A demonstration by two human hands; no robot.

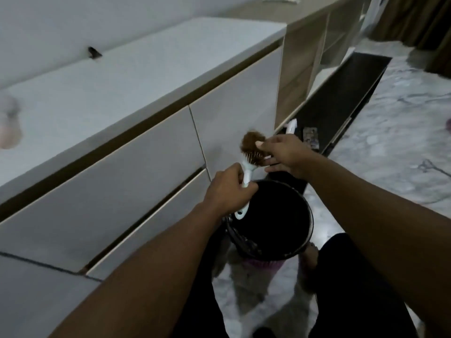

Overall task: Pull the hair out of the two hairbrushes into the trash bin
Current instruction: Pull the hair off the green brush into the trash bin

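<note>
My left hand (228, 189) grips the handle of a pale mint hairbrush (247, 173), held tilted above the far rim of a black-lined trash bin (308, 230) that stands on the floor between my legs. A brown clump of hair (252, 142) sits on the brush head. My right hand (286, 153) pinches this hair with thumb and fingertips, just over the bristles. Only one hairbrush is in view.
A long white drawer cabinet (146, 147) runs along the left, close to the bin. A small dark hair clip (94, 52) lies on its top. Beyond it stand a wooden shelf unit (307, 52) and a dark floor mat (341, 98). Marble floor (390, 132) spreads to the right.
</note>
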